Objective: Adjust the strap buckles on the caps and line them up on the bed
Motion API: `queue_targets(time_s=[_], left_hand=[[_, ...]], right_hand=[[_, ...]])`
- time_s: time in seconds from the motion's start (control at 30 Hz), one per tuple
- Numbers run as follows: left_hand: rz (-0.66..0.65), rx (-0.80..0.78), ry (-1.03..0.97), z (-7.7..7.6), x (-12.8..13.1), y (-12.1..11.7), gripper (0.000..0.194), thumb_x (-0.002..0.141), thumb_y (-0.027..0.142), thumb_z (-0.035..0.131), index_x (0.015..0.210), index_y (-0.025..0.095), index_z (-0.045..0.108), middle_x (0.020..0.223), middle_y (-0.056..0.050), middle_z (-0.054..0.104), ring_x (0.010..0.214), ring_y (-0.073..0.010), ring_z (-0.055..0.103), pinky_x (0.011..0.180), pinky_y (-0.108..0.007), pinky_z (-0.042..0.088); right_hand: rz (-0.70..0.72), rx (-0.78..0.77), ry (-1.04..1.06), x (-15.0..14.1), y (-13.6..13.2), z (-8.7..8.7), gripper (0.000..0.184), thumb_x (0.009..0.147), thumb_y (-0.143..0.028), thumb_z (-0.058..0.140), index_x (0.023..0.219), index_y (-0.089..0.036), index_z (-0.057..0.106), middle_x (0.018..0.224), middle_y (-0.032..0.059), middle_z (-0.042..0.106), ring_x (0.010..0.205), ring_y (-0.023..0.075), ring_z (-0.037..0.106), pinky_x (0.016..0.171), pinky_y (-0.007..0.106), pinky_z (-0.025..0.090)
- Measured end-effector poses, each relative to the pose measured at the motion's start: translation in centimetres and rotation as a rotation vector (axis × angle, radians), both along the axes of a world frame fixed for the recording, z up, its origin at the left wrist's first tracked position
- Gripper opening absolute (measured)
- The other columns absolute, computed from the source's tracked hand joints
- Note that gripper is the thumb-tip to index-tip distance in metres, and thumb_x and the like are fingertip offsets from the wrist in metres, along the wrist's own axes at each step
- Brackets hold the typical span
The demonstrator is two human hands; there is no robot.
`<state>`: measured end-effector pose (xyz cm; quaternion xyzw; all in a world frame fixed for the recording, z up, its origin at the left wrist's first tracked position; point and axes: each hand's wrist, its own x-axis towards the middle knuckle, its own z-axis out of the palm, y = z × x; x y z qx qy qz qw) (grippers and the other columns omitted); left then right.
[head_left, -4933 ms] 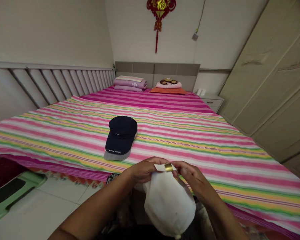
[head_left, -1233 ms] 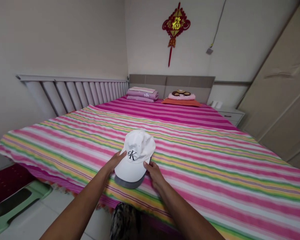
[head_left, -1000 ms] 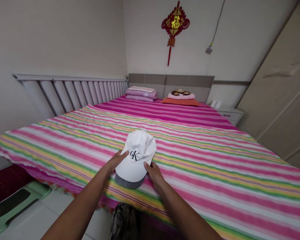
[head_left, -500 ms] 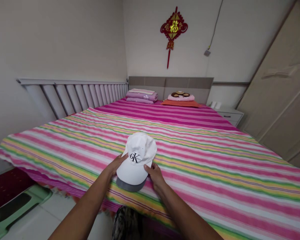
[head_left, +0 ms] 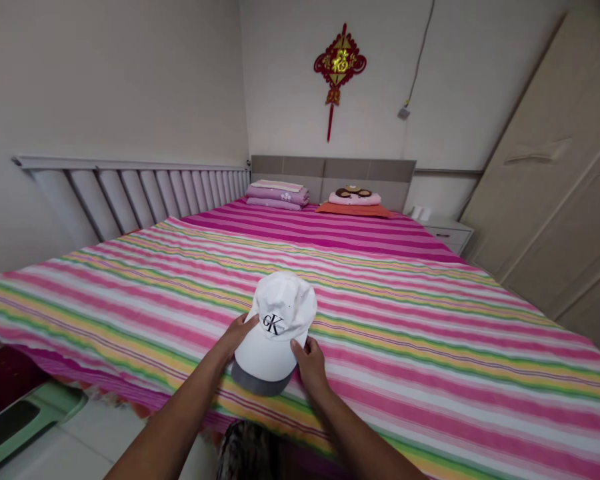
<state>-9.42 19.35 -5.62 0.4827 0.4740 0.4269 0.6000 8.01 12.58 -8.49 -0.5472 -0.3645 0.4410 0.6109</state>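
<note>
A white baseball cap (head_left: 286, 298) with black "CK" lettering is held near the front edge of the bed, its brim toward me. Under the brim a grey surface shows. My left hand (head_left: 239, 333) grips the cap's left side where brim and crown meet, thumb on top. On the opposite side my right hand (head_left: 310, 360) pinches the cap the same way, its thumb on the brim's edge. The fingers beneath are partly hidden. Below the cap spreads a striped sheet (head_left: 405, 340) in pink, white, yellow and green.
Folded purple bedding (head_left: 277, 195) and a pink pillow on an orange cloth (head_left: 355, 209) lie by the headboard (head_left: 370, 175). A railing (head_left: 145, 193) runs along the left. At right stand a white nightstand (head_left: 453, 233) and a large beige panel (head_left: 535, 180). A green stool (head_left: 45, 413) is at lower left.
The view has shifted slightly, so the room appears a little further left. Both hands keep their hold on the cap, which sits slightly lower in view.
</note>
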Motion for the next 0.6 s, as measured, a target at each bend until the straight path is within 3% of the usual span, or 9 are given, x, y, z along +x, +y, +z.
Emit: queue_targets(time_s=[0.17,0.23,0.33,0.4,0.5,0.6], left_hand=[[0.254,0.216,0.320,0.8,-0.5,-1.9,0.045,0.066,0.049,0.060,0.095,0.014,0.058,0.099,-0.011,0.064,0.091,-0.0271,0.058,0.069,-0.030,0.047],[0.365,0.279,0.371,0.2,-0.6,-4.6,0.044,0.069,0.048,0.055,0.099,0.016,0.056,0.103,-0.010,0.061,0.095,-0.0259,0.055,0.077,-0.031,0.045],[0.630,0.382,0.480,-2.6,0.0,-11.0,0.036,0.072,0.046,0.050,0.099,0.022,0.052,0.102,-0.008,0.058,0.092,-0.0243,0.053,0.080,-0.033,0.042],[0.557,0.374,0.481,-5.3,1.0,-15.5,0.023,0.072,0.045,0.050,0.086,0.027,0.056,0.088,-0.005,0.060,0.085,-0.0241,0.053,0.075,-0.033,0.043],[0.227,0.277,0.439,-8.4,3.2,-20.2,0.031,0.073,0.051,0.045,0.059,0.025,0.054,0.057,-0.003,0.053,0.059,-0.0199,0.049,0.057,-0.030,0.039],[0.014,0.191,0.431,-8.1,5.4,-21.2,0.045,0.069,0.060,0.042,0.048,0.021,0.046,0.050,-0.003,0.045,0.051,-0.0163,0.042,0.050,-0.028,0.033]], right_hand=[[0.080,0.013,-0.122,1.0,-0.6,0.3,0.026,0.062,-0.037,0.061,0.077,-0.016,0.059,0.071,0.0057,0.065,0.067,0.0219,0.058,0.060,0.031,0.044],[0.135,0.031,-0.166,1.7,-2.0,0.6,0.021,0.063,-0.033,0.059,0.077,-0.017,0.060,0.067,0.0034,0.063,0.063,0.0201,0.057,0.059,0.030,0.043],[0.209,0.043,-0.235,2.9,-5.8,0.2,0.013,0.064,-0.029,0.058,0.072,-0.019,0.061,0.059,-0.0001,0.057,0.056,0.0171,0.051,0.053,0.027,0.038],[0.289,0.045,-0.302,3.8,-9.1,-0.8,0.008,0.065,-0.026,0.057,0.064,-0.019,0.059,0.055,-0.0005,0.055,0.054,0.0161,0.049,0.051,0.026,0.035],[0.553,0.079,-0.631,5.4,-13.8,-2.3,0.006,0.067,-0.026,0.057,0.066,-0.021,0.061,0.060,0.0000,0.057,0.056,0.0153,0.048,0.053,0.026,0.032],[0.575,0.067,-0.740,7.0,-16.6,-2.3,0.016,0.068,-0.033,0.058,0.059,-0.020,0.056,0.055,-0.0004,0.053,0.052,0.0138,0.043,0.050,0.026,0.028]])
